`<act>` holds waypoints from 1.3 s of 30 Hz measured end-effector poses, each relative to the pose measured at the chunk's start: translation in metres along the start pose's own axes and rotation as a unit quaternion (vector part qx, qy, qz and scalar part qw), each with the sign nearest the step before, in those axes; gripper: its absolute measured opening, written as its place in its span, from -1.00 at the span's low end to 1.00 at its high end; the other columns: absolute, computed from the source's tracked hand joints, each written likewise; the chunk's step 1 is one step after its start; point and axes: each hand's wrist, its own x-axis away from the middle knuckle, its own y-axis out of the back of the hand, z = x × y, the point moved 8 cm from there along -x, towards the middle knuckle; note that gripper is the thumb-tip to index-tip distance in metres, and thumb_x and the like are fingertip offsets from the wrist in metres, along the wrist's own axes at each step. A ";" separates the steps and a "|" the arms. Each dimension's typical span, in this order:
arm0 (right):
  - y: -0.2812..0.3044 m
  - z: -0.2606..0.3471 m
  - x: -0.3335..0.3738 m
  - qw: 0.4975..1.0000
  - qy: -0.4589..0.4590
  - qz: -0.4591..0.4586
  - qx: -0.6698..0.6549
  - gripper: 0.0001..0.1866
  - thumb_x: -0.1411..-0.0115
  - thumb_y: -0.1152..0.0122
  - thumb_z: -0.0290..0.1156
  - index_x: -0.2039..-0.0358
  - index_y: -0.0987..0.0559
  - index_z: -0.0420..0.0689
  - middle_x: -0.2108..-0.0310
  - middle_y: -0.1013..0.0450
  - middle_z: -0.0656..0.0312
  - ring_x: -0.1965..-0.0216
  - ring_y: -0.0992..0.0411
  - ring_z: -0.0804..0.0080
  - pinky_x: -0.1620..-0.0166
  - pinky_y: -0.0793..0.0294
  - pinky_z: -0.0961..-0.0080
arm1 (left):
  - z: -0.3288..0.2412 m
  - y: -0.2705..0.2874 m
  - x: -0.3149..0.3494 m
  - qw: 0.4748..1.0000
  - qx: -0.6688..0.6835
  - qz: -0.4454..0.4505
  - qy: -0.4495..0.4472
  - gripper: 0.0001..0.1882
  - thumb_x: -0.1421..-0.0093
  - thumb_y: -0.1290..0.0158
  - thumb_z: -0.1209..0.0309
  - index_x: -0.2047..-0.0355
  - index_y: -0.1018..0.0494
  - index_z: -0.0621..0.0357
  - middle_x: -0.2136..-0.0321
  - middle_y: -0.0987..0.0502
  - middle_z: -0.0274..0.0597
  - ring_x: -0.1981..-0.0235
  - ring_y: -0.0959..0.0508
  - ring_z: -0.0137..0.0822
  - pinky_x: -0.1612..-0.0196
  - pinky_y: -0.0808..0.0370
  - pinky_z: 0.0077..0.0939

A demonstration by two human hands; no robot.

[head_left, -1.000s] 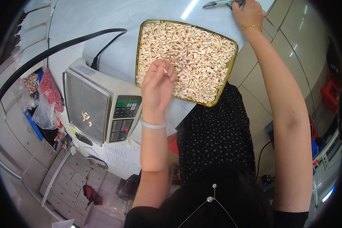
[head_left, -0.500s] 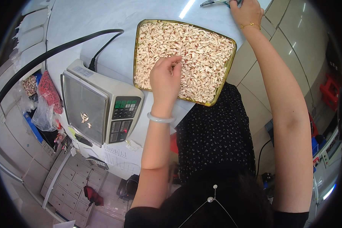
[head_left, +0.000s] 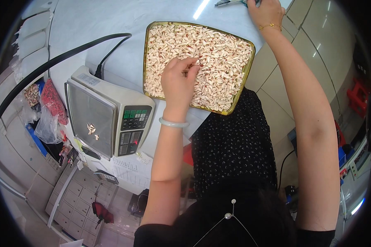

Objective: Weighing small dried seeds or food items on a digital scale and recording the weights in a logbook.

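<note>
My left hand (head_left: 179, 80), with a pale bangle at its wrist, is over a yellowish rimmed tray (head_left: 144, 61). Small cream-coloured, wedge-like pieces (head_left: 222, 61) with reddish specks fill the tray. Thumb and forefinger are curled toward each other among the pieces; whatever lies between them is too small to make out. At the table's far right corner is my right hand (head_left: 268, 14), its fingers curled and partly cut off by the upper edge. Beside its thumb lie a pen (head_left: 224, 3) and something green; its grip is largely hidden.
Left of the tray stands a weighing scale (head_left: 134, 111), a few pieces (head_left: 92, 129) on its pan (head_left: 90, 103). Its black cable (head_left: 62, 57) arcs across the left side. Printed papers (head_left: 130, 168) lie near the scale. A bag of red things (head_left: 52, 101) sits farther left.
My left hand keeps its place over the tray, its thumb and forefinger shifting slightly. The whole view has drifted a little left; my right hand stays at the corner.
</note>
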 end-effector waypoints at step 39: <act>0.003 0.001 -0.001 1.000 0.002 -0.011 -0.010 -0.74 0.09 -0.11 -0.45 0.33 -0.35 -0.15 0.45 -0.35 0.10 0.31 -0.32 0.22 0.15 -0.24 0.32 | -0.009 -0.013 0.009 0.998 -0.067 -0.013 -0.011 -0.85 0.11 -0.17 0.42 0.51 -0.52 0.23 0.57 -0.49 -0.16 0.61 -0.46 -0.34 0.50 -0.38 -0.52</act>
